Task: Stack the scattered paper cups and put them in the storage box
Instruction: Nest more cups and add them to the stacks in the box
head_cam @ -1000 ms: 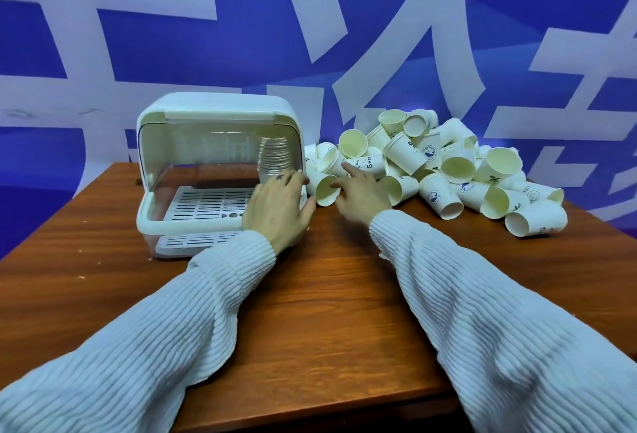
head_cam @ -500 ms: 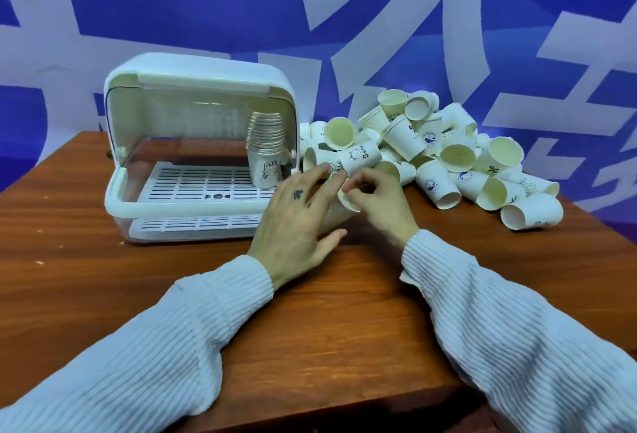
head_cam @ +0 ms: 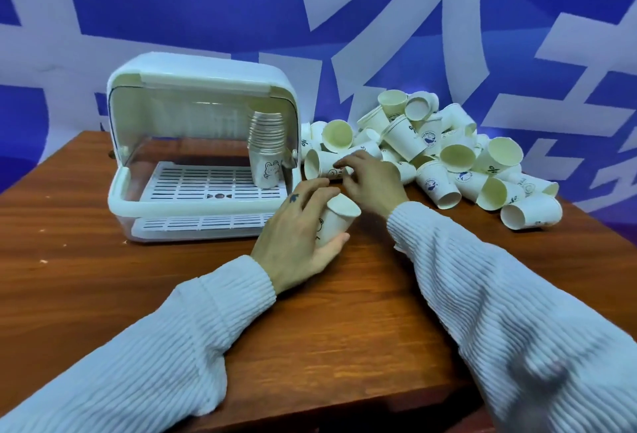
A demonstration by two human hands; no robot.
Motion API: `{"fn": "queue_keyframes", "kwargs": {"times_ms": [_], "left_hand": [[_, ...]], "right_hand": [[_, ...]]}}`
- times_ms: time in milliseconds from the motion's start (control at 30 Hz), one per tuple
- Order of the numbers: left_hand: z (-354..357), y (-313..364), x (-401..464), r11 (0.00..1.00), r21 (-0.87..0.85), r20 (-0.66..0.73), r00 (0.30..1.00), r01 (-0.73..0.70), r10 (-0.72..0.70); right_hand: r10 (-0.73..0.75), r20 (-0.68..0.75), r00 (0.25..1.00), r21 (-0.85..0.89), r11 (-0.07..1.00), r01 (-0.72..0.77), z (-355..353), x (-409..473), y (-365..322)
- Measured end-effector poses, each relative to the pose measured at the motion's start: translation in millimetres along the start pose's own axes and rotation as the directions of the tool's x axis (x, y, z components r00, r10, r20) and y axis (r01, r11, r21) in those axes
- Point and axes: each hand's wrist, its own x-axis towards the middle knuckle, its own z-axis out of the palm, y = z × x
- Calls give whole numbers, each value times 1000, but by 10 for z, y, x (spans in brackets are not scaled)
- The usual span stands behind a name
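Since a second ago our left hand [head_cam: 303, 225] picked up 1 cup [head_cam: 336, 222], fingers wrapped round it; right hand [head_cam: 370, 179] now pinches another cup [head_cam: 327, 168] by the pile [head_cam: 448, 153].

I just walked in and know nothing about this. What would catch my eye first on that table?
Probably the big heap of paper cups tumbled on the table's far right side. Left of it stands a white storage box, open at the front, with a neat stack of cups inside at its right end. In front, the left hand holds one cup while the right hand reaches into the heap.
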Motion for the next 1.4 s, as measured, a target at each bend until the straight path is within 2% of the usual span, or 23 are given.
{"fn": "queue_keyframes", "kwargs": {"times_ms": [67, 167, 267, 300, 367, 400, 500, 567, 700, 800, 900, 967, 1100, 1167, 1267, 1400], "left_hand": [[-26, 12, 9, 1000, -22, -25, 1000, -1, 0], [-66, 33, 20, 999, -47, -58, 998, -9, 6], [-112, 43, 30, 997, -79, -92, 996, 10, -17], [-125, 44, 35, 996, -88, -103, 994, 14, -23], [-148, 40, 48, 994, -105, -136, 990, 15, -29], [-161, 39, 54, 993, -117, -154, 987, 18, -36], [-213, 35, 79, 985, -168, -227, 971, 36, -74], [-255, 31, 112, 980, -197, -303, 948, 38, -98], [-433, -12, 216, 975, -217, -481, 864, 46, -148], [-631, -80, 269, 945, -300, -566, 773, 132, -288], [-794, -157, 255, 938, -304, -614, 719, 166, -326], [-875, -182, 229, 947, -274, -635, 708, 168, -309], [-978, -208, 184, 962, -208, -629, 728, 179, -272], [-1019, -226, 167, 962, -185, -608, 746, 202, -274], [-1068, -260, 167, 960, -156, -577, 768, 231, -278], [-1095, -300, 324, 966, -79, -529, 811, 246, -250]], "right_hand": [[-166, 102, 981, -189, 965, 183, 92, 169, -63], [-302, 225, 926, -458, 807, 374, 154, 373, -115], [-446, 164, 880, -672, 603, 431, 97, 409, -124], [-477, 136, 869, -699, 575, 425, 46, 389, -118], [-543, 37, 839, -666, 613, 425, -39, 320, -81], [-542, -24, 840, -614, 671, 416, -75, 273, -60], [-373, -181, 910, -339, 892, 298, -217, 118, -57], [-250, -282, 926, -131, 966, 221, -343, 13, -88], [-91, -462, 882, 196, 960, 202, -526, -171, -299], [-159, -502, 850, 223, 926, 305, -547, -214, -577], [-299, -461, 836, 143, 904, 402, -495, -177, -813], [-363, -355, 862, 119, 896, 427, -433, -138, -919], [-412, -77, 908, 107, 902, 419, -306, -44, -1091], [-404, 15, 915, 88, 912, 402, -255, -18, -1151], [-350, 39, 936, 129, 930, 343, -227, -20, -1161], [-271, -76, 960, 209, 937, 281, -273, -59, -1068]]}}
